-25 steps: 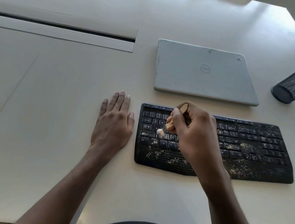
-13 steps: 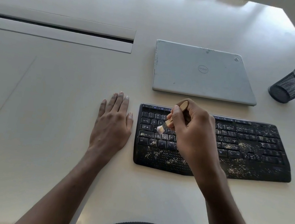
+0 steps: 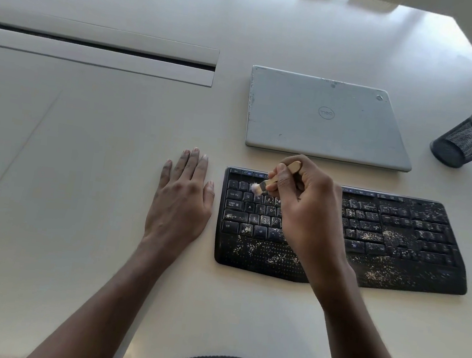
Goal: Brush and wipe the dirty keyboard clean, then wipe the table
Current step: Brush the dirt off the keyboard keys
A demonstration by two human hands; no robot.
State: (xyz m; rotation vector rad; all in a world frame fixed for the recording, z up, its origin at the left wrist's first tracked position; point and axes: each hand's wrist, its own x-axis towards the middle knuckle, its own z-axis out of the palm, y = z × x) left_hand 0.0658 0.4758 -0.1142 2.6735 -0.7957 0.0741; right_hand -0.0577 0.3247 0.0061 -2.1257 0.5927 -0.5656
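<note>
Wooden-handled small brush (image 3: 270, 183) pinched in the right hand (image 3: 304, 214), bristles on the number row.
Crumb-speckled black keyboard (image 3: 399, 243) lies on the white table (image 3: 82, 160); at its 9 o'clock the left hand (image 3: 181, 202) rests flat, fingers spread.

Count on the desk: single items throughout, two hands.

One black keyboard (image 3: 399, 243), speckled with pale crumbs; one small wooden-handled brush (image 3: 270, 183); one closed grey Dell laptop (image 3: 325, 118); one black mesh pen cup (image 3: 471, 139); one long cable slot (image 3: 96, 48) in one white table (image 3: 75, 218). Two bare hands were counted: left hand (image 3: 180, 201), right hand (image 3: 305, 208).
</note>
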